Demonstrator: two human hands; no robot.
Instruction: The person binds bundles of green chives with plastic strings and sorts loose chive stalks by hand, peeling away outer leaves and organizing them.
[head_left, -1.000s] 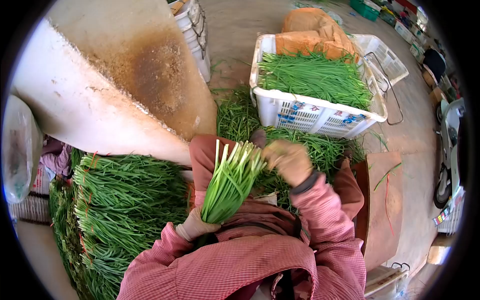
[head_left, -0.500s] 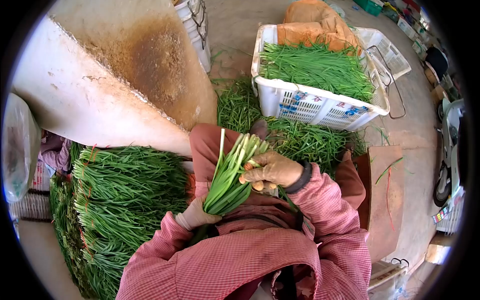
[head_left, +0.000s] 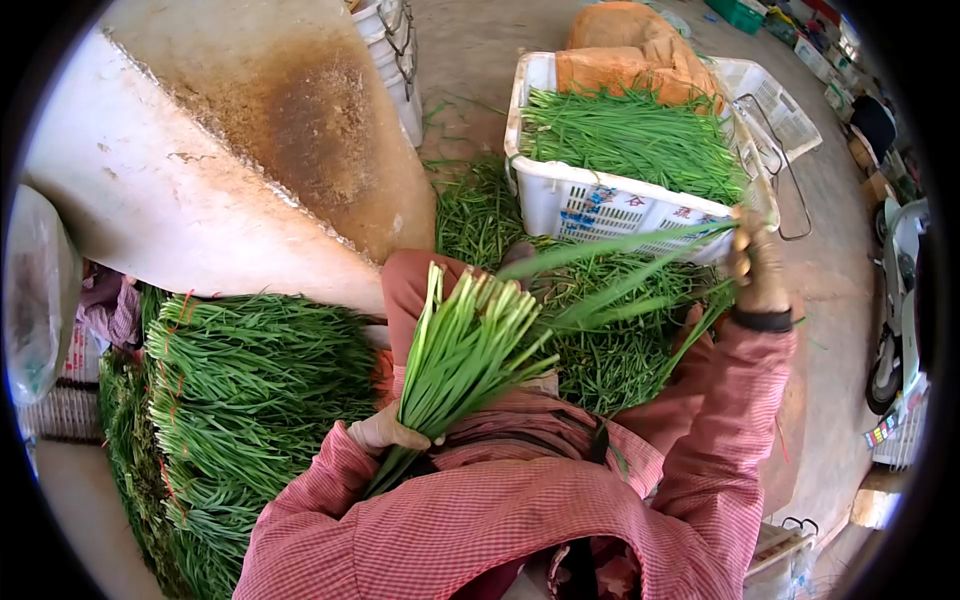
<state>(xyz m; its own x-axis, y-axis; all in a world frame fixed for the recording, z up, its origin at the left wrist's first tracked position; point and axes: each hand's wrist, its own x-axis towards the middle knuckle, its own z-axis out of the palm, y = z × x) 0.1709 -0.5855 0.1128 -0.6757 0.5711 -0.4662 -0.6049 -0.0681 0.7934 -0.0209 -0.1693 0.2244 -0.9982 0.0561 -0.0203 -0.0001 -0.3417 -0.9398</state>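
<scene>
A thick bunch of garlic chives [head_left: 465,345] stands slantwise over my lap, its pale cut ends up. My gloved left hand [head_left: 388,430] is closed around its lower part. Out to the right, my gloved right hand [head_left: 760,262] grips the ends of a few loose chive leaves [head_left: 625,250], which trail back left toward the bunch and are smeared by motion. Tied bundles of chives [head_left: 255,390] with red bands are stacked at my left. Loose chives [head_left: 620,350] lie heaped on the floor between and beyond my legs.
A white plastic crate [head_left: 640,210] full of chives stands ahead, with an orange sack [head_left: 635,50] at its back. A stained white slab [head_left: 230,200] rises at the front left. Cardboard [head_left: 790,440] lies at the right, and a scooter [head_left: 900,290] is at the far right.
My right hand has swung from the bunch out to the right, drawing a few leaves with it. The bunch is spread wider, and my left hand still holds it.
</scene>
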